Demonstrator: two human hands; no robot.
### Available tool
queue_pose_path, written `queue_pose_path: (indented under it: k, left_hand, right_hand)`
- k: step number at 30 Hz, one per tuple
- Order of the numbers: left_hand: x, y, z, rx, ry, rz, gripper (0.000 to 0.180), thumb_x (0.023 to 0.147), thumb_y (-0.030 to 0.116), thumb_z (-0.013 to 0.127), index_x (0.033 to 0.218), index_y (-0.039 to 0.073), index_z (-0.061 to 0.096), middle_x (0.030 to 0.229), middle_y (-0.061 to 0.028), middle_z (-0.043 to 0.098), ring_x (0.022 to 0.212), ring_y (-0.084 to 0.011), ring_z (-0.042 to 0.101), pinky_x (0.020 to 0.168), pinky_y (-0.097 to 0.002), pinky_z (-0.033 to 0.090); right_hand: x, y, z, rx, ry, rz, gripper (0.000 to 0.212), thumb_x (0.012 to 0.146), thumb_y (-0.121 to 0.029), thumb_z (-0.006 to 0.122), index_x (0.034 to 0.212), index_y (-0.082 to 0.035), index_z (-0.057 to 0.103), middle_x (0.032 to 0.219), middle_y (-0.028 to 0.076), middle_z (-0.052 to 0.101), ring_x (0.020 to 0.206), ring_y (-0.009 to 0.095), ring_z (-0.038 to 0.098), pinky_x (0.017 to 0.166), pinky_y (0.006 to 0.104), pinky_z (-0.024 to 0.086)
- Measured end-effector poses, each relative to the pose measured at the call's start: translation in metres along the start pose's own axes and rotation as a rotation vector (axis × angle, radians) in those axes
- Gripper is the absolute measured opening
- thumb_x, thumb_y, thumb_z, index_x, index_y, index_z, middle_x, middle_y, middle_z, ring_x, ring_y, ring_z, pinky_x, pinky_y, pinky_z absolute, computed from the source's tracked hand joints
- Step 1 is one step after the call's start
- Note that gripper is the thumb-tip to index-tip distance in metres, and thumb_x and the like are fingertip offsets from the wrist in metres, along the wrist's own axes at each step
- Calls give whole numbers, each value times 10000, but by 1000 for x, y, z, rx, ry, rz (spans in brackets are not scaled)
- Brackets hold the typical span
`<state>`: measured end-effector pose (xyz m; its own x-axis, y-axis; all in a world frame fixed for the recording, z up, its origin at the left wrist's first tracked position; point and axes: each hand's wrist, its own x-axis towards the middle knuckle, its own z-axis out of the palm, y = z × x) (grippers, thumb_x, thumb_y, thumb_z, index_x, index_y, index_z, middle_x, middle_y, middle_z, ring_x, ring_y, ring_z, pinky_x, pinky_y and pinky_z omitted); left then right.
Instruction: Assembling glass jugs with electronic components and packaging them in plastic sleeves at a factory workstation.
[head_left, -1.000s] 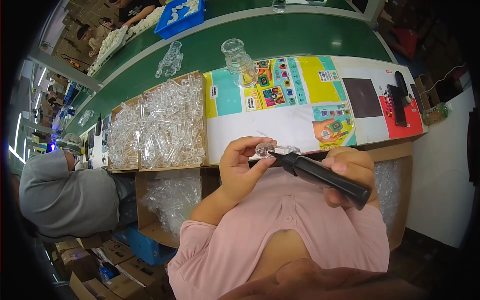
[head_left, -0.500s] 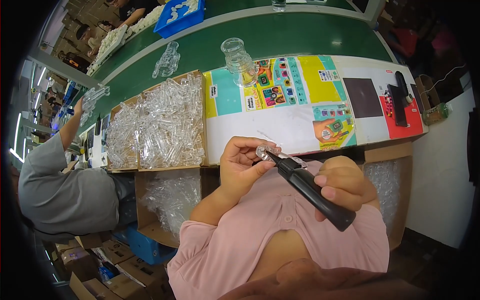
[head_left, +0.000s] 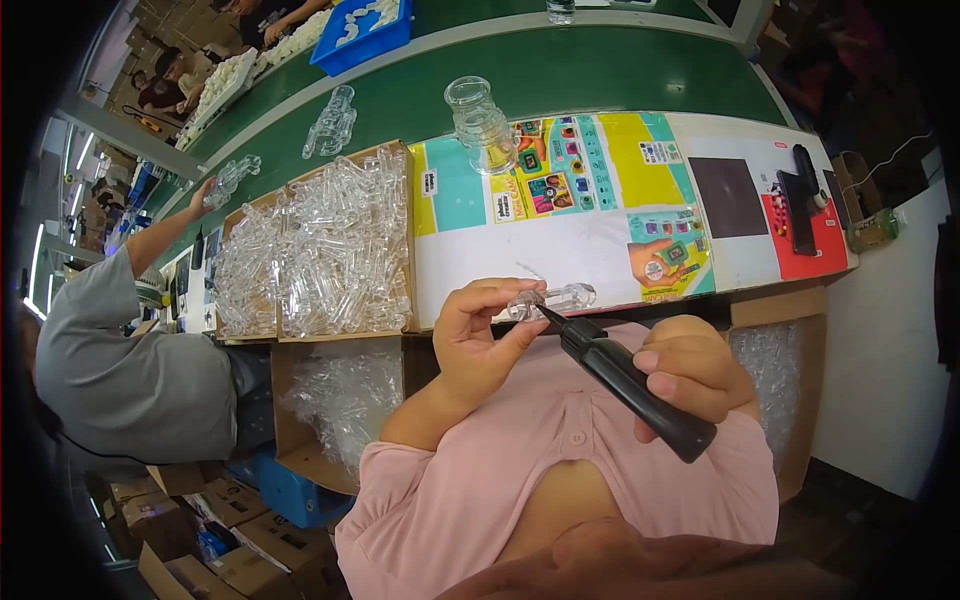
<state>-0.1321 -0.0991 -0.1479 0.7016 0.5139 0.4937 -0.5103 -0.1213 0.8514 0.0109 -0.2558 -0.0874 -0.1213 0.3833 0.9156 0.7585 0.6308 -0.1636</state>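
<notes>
My left hand (head_left: pixel 470 350) pinches a small clear plastic part (head_left: pixel 573 296) between thumb and fingers, just over the near edge of the bench. My right hand (head_left: pixel 700 370) is wrapped round a black squeeze bottle (head_left: pixel 640 390) with a narrow pointed nozzle. The nozzle tip meets the clear part close to my left fingertips; whether anything comes out of it is too small to tell. To the left, a cardboard tray (head_left: pixel 410 240) is heaped with similar clear parts (head_left: pixel 340 250).
A clear assembled piece (head_left: pixel 480 125) stands upright beyond my hands, and another (head_left: pixel 330 122) lies behind the tray. Printed cardboard (head_left: pixel 560 245) covers the bench. Dark tools (head_left: pixel 797 205) lie at right. A co-worker in grey (head_left: pixel 150 370) reaches onto the bench at left. A blue bin (head_left: pixel 365 40) stands farther off.
The clear part in my left hand has turned from slanting down to nearly level, its free end pointing right. The co-worker's hand with a clear piece has moved right, over the green bench.
</notes>
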Motion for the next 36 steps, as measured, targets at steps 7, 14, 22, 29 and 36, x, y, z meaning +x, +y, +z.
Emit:
queue_pose_path:
  k: [7, 14, 22, 29, 36]
  left_hand:
    - [1, -5, -5, 178, 10, 140, 402, 672, -128, 675, 1008, 18, 509, 1042, -184, 573, 995, -260, 577, 839, -329, 474]
    - [10, -18, -13, 481, 109, 168, 400, 659, -51, 697, 1014, 17, 525, 977, -139, 568, 884, -231, 583, 795, -303, 475]
    - [53, -125, -69, 734, 300, -245, 439, 730, 18, 642, 1137, 0, 477, 1041, -141, 534, 894, -222, 579, 806, -305, 470]
    - [51, -98, -66, 1162, 305, 27, 517, 703, 103, 687, 1153, -8, 458, 1139, -211, 466, 1050, -378, 442, 917, -428, 364]
    - [10, -15, -156, 1684, 427, -128, 317, 703, 131, 691, 980, 13, 592, 1018, -157, 532, 960, -322, 479, 826, -406, 395]
  right_hand:
    - [-15, 4, 2, 14, 84, 245, 446, 762, -295, 696, 1038, 5, 516, 911, 119, 564, 686, 230, 584, 586, 303, 472]
    - [-13, 54, 48, 692, 1215, 1198, 271, 888, -285, 539, 1019, -49, 528, 900, 53, 577, 725, 119, 542, 643, 217, 454]
    - [-102, 106, 51, 1374, 1200, 1254, 175, 891, -217, 524, 937, -48, 539, 790, 92, 591, 438, 71, 372, 329, 144, 276]
    - [-92, 103, 46, 1291, 1246, 1334, 169, 894, -217, 523, 893, -49, 546, 690, 81, 559, 381, 67, 325, 312, 141, 268]
    - [-103, 99, 39, 1296, 1261, 1305, 172, 894, -201, 520, 903, -30, 540, 663, 71, 531, 383, 66, 323, 305, 144, 269]
